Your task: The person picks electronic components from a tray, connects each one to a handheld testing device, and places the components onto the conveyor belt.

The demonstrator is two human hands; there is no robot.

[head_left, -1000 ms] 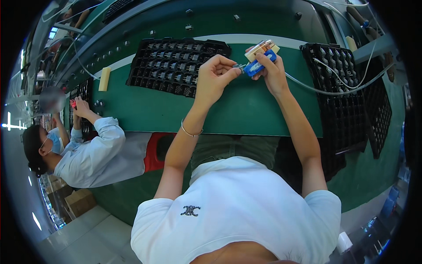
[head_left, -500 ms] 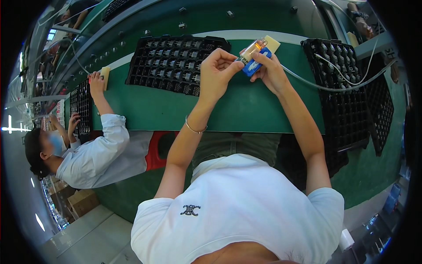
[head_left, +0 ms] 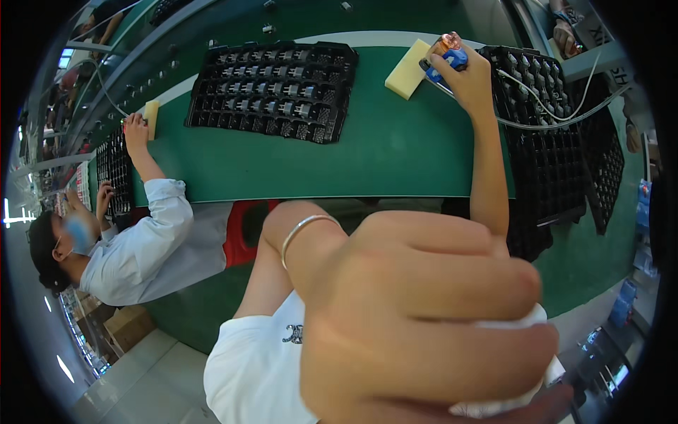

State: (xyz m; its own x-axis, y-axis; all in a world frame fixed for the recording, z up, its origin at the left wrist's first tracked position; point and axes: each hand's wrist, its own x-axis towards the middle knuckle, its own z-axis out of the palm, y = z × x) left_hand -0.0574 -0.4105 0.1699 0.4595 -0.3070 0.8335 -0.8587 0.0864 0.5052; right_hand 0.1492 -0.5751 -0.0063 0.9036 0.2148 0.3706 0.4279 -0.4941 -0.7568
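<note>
Far left: a co-worker (head_left: 134,247) in a pale shirt, one hand by a small yellow sponge (head_left: 151,113).

Centre, far: black component tray (head_left: 272,92) on the green mat (head_left: 381,152), unmoved.

Near centre: my left hand (head_left: 424,318), a second ago up at the work, now lifted close to the lens, fingers curled shut; what it holds I cannot tell.

Far right: my right hand (head_left: 466,74) alone grips the blue tool (head_left: 446,60), beside the yellow foam block (head_left: 408,69). Two-handed work paused, I judge.

Right: second black tray (head_left: 558,162).
</note>
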